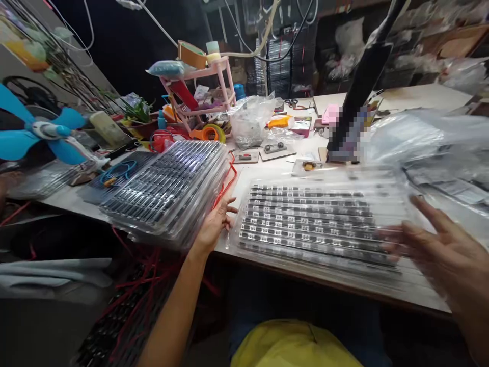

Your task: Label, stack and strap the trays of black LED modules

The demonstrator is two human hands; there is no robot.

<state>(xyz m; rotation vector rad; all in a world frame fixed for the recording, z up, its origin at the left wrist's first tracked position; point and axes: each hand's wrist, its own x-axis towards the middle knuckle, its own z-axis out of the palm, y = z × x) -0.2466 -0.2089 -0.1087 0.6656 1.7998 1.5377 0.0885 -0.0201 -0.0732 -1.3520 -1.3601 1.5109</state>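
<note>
**Hands at the clear tray on the bench**

I see the workbench [420, 97], then the stacked trays [168, 188] at its left edge. A clear tray [317, 224] of dark parts lies flat before me. My left hand [216, 224] touches its left edge, fingers loose, gripping nothing. My right hand [443, 250] hovers spread open, blurred, at its right end.

A blue fan [36, 133] stands at far left. A pink rack [202, 89] with tape rolls [191, 53] rises at the far side of the surface [267, 173], beside a crumpled plastic bag [250, 120]. Scissors [293, 104] lie farther back.
</note>
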